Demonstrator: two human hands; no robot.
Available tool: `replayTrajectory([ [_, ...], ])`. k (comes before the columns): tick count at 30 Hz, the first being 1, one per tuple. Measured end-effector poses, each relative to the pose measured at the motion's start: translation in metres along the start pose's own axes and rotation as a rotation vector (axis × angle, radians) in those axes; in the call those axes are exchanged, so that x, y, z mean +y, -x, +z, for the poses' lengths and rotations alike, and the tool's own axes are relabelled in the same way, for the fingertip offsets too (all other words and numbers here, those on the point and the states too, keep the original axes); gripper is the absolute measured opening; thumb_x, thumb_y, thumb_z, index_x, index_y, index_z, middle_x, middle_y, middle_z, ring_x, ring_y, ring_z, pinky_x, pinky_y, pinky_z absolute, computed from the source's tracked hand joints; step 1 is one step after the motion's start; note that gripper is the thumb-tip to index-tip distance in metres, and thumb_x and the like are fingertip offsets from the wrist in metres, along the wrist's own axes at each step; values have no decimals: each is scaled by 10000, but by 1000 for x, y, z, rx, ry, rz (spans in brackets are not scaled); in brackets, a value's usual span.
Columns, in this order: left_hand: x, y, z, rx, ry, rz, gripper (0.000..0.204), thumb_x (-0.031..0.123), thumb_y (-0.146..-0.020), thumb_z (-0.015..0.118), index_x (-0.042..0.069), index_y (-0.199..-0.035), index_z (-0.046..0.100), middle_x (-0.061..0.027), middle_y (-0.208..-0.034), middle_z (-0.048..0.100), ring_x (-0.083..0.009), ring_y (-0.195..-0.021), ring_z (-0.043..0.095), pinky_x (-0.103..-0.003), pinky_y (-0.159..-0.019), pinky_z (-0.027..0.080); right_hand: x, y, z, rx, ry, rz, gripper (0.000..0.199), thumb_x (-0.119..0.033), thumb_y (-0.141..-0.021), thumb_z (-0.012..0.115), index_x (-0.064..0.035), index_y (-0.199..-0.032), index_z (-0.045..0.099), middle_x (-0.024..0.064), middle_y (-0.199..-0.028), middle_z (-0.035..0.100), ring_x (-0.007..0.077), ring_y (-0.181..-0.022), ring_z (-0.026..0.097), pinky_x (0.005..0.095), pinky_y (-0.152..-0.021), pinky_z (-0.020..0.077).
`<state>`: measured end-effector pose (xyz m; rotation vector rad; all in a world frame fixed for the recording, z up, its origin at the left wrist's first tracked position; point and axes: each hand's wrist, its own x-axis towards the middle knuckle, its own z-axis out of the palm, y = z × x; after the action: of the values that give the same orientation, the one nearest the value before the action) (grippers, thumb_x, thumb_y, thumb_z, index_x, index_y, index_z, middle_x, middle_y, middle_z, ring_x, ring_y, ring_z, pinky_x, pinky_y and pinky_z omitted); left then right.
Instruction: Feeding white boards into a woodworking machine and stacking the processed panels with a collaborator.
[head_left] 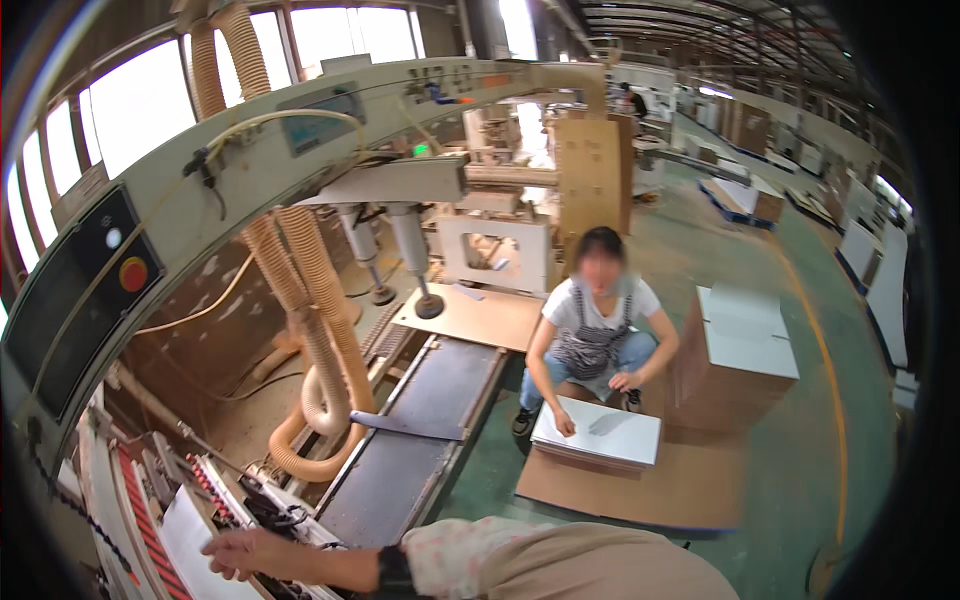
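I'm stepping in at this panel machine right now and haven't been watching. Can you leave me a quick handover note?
Left hand: reaching left, open, fingers over the white panel lying on the red-striped roller bed at the machine's near end. It grips nothing.
Right hand: out of view.
Dark conveyor belt: one thin grey strip lies across it.
A crouching co-worker has both hands on a low stack of white panels on a brown board; a taller stack stands beside.
Done: some panels stacked.
Left: the white panel is not yet gripped.

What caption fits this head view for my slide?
Left hand reaches over the woodworking machine's feed rollers while a crouching co-worker handles a stack of white panels on the floor.
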<state>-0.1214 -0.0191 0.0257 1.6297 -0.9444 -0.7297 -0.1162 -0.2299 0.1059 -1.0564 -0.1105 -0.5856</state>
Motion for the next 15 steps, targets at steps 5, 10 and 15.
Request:
replayTrajectory([
  [5, -47, 0, -4, 147, 69, -346, 209, 121, -837, 514, -65, -895, 591, -71, -767, 608, -162, -665, 550, -262, -590, 454, -177, 63, 12, -837, -258, -532, 421, -359, -796, 622, 20, -972, 564, 118, -898, 584, 148, -741, 592, 272, -614, 449],
  [10, -21, -40, 24, -34, -129, -146, 216, 180, -846, 548, -14, -752, 570, -22, -685, 584, -141, -558, 499, -259, -531, 411, -221, 80, 1, -1123, -552, -657, 514, -378, -826, 578, 36, -1126, 522, 134, -983, 618, 249, -705, 610, 314, -581, 473],
  [15, -17, -54, 52, -165, -202, 109, 219, 184, -817, 589, -12, -721, 574, -15, -647, 574, -141, -513, 473, -247, -511, 402, -216, 82, -21, -1195, -688, -500, 518, -379, -818, 587, 39, -1118, 528, 125, -972, 624, 239, -678, 609, 298, -561, 470],
])
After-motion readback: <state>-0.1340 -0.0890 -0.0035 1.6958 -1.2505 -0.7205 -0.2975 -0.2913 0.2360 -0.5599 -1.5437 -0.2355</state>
